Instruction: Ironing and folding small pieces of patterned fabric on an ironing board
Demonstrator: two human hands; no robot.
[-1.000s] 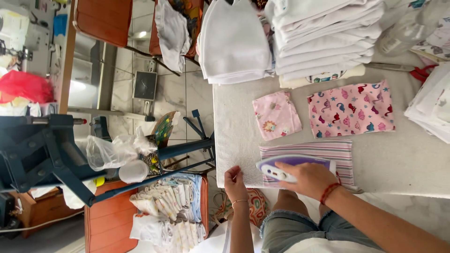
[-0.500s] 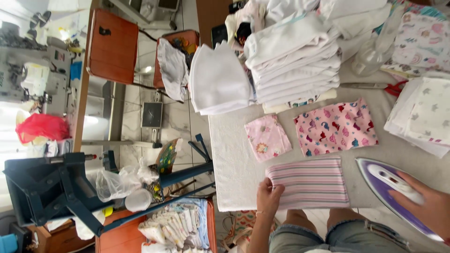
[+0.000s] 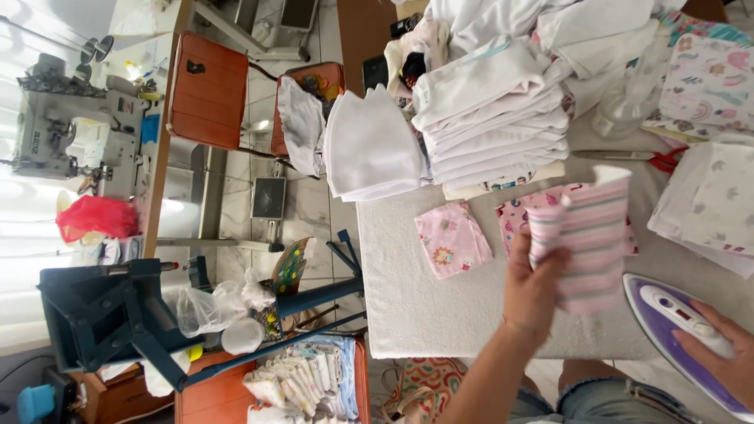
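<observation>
My left hand (image 3: 532, 289) grips a pink and white striped cloth (image 3: 587, 235) and holds it up off the white ironing surface (image 3: 428, 298). The cloth hides much of a pink patterned cloth (image 3: 512, 216) lying flat behind it. A smaller pink folded cloth (image 3: 452, 238) lies to the left on the surface. My right hand (image 3: 719, 357) rests on the handle of a purple and white iron (image 3: 675, 322) at the right, near the front edge.
A tall stack of folded white cloths (image 3: 495, 126) and another white pile (image 3: 369, 149) stand at the back. Patterned fabrics (image 3: 711, 196) lie at the right. A sewing machine (image 3: 71, 133), orange chairs (image 3: 208, 90) and a box of folded cloths (image 3: 302, 385) stand left.
My left hand has lifted the striped cloth off the surface and carried it up and to the right. My right hand stays on the iron, set aside at the right.
</observation>
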